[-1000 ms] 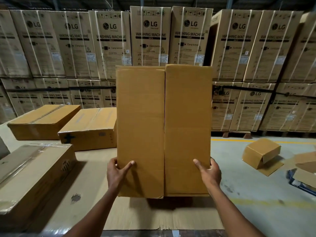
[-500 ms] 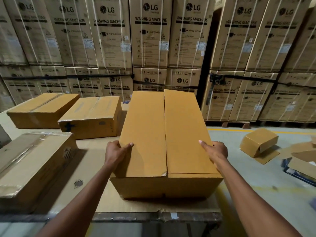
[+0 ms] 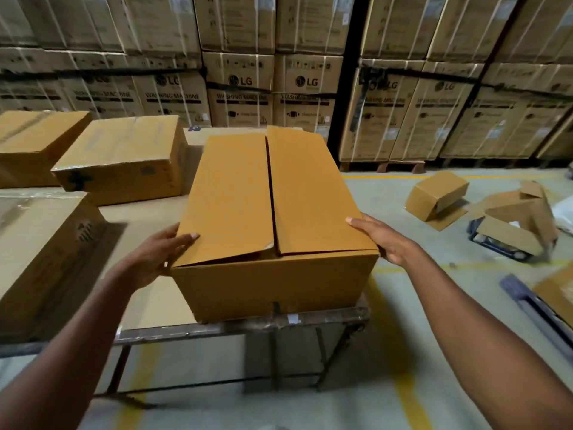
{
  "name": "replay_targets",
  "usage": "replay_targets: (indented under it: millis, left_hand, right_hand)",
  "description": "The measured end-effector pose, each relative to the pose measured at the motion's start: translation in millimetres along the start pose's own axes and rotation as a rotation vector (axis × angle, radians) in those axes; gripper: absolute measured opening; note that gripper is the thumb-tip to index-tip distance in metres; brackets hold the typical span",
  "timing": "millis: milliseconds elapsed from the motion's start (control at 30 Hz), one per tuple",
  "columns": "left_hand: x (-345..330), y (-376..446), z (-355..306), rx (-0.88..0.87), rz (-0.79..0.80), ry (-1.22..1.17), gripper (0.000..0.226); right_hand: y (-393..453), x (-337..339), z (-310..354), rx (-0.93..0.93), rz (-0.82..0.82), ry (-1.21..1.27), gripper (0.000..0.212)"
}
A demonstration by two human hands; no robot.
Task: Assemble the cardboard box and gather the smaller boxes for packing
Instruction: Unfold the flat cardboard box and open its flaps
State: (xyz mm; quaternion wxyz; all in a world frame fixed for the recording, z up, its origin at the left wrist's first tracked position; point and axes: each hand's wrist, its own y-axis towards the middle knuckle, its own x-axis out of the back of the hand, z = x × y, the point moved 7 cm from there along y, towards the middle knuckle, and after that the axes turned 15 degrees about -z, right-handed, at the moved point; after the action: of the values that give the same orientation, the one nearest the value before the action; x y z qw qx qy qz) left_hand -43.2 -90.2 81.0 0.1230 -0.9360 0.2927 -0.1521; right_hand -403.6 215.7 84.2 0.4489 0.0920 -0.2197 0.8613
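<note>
The cardboard box [image 3: 273,212] sits at the centre of the frame on the table [image 3: 310,318], near its front edge. The left hand [image 3: 155,256] and right hand [image 3: 384,240] press flat against its sides, fingers spread, gripping nothing. It looks empty and light; the untaped flaps [image 3: 229,193] would flex, so hold the stiffer side walls.

We see a metal-framed table [image 3: 325,318] topped with cardboard sheeting. The plain cardboard box [image 3: 273,231] stands at its near right corner; three taped boxes [image 3: 124,156] occupy the left side and far edge, apparently resting directly on the sheeting.
</note>
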Motion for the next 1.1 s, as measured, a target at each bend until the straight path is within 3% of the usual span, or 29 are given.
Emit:
replay_targets:
  millis: [67,167,233,533,733,1100]
  left_hand:
    - [-10.2,-7.7,12.4,0.017,0.035,-0.102,0.042]
    - [-16.3,-0.8,16.0,-0.015,0.0,-0.182,0.048]
    - [-17.6,1.1,17.5,-0.02,-0.001,-0.182,0.05]
    - [-30.9,-8.3,24.0,-0.035,-0.005,-0.128,0.055]
    - [-31.0,-10.5,27.8,-0.034,-0.008,-0.115,0.057]
    - [-35.9,-20.3,26.2,-0.033,-0.015,-0.138,0.054]
  right_hand:
    - [1.8,-0.7,-16.4,-0.025,-0.005,0.087,0.075]
    - [-9.1,-4.9,-6.7,0.02,-0.026,0.116,0.051]
    - [-13.8,-1.7,-3.0,0.04,-0.033,0.104,0.047]
    - [-23.8,26.9,-17.8,0.071,-0.068,0.084,0.05]
    - [-24.9,29.7,-25.1,0.063,-0.072,0.062,0.074]
    - [-26.8,32.4,-23.6,0.089,-0.076,0.073,0.052]
